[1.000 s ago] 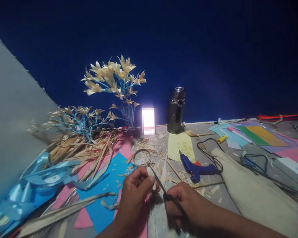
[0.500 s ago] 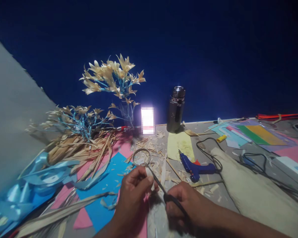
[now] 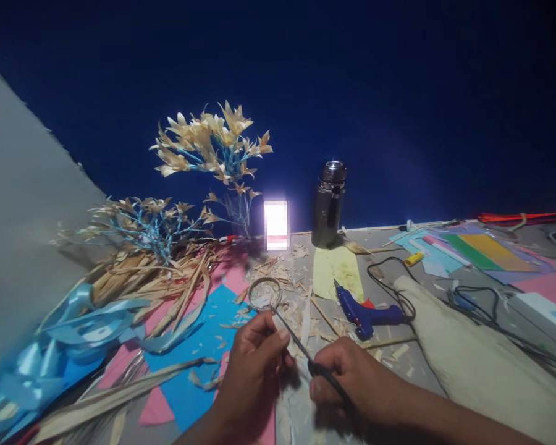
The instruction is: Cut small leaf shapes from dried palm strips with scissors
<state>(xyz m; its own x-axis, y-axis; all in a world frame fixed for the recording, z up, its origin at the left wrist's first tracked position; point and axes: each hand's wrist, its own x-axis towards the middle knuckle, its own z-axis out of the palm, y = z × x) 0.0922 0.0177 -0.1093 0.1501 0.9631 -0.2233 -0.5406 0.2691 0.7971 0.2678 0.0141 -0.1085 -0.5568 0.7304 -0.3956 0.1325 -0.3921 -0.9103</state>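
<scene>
My left hand [image 3: 259, 358] is closed in a pinch at the lower middle, its fingertips on a small pale piece that is mostly hidden. My right hand [image 3: 345, 377] is wrapped round the dark handle of a thin tool, probably scissors [image 3: 294, 337], whose narrow tip points up and left over my left fingertips. Just beyond the tip lies a round ring of tape [image 3: 265, 279]. Pale shavings [image 3: 301, 272] are scattered around the hands.
A blue glue gun [image 3: 368, 315] lies on the right with its cord, near a dark flask [image 3: 328, 207]. Dried-leaf flowers [image 3: 213, 139], blue ribbon [image 3: 78, 334] and coloured sheets [image 3: 189, 352] are at the left. A cream cloth bundle [image 3: 482, 352] and white power strip [image 3: 544, 315] are right.
Both hands and the tool are almost where they were. The whole view has shifted very slightly.
</scene>
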